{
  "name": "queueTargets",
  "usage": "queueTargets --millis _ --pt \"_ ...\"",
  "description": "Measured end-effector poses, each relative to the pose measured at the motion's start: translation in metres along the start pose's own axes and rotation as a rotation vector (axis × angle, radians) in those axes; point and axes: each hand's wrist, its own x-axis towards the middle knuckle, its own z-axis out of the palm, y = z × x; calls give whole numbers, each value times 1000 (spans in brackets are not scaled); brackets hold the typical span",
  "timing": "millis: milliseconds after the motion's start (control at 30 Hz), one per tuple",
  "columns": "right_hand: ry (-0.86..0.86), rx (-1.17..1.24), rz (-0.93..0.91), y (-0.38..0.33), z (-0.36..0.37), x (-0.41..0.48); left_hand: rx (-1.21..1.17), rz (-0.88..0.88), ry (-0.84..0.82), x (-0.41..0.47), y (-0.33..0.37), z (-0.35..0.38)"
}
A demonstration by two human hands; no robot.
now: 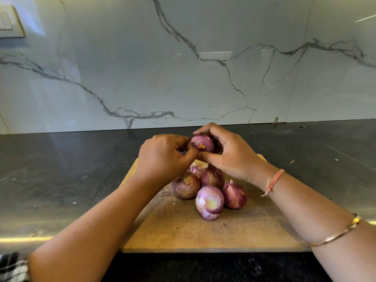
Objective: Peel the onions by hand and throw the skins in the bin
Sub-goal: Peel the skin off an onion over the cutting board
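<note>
Held onion (202,143): red, in the air above the far edge of the cutting board (203,235), mostly glossy, a dry orange-ish flake left at its lower front.

R hand (227,155) cups it from behind and under, fingers curled round. L hand (162,155) closes in from the onion's left, thumb and fingertips pinched together at the skin near that flake; exact hold partly hidden.

Step in hand, as I judge it: stripping the last papery bits. To do it well: R hand keeps the bulb steady, L pulls the flake toward the root end in one strip, no digging into flesh.

On the board, near its middle: one peeled onion (209,201) at the front of a cluster with three unpeeled onions (185,188) touching or just beside it. Skin scraps (194,168) behind them. Bin not in view, so the skins wait.

Board sits at the near edge of the dark counter (61,169).

Writing/brands: none readable anywhere.
</note>
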Motion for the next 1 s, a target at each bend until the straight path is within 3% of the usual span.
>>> queueTargets --millis 233,500,733,1000 --pt "4 130 26 3 0 3 -144 -156 43 -2 1 1" --pt "-2 298 47 0 -3 2 -86 -262 37 2 -8 3" --pt "5 355 89 -2 -4 0 -148 -202 -87 0 -1 -4" --pt "-38 368 133 -2 -3 0 -208 -80 -34 -2 1 -4"
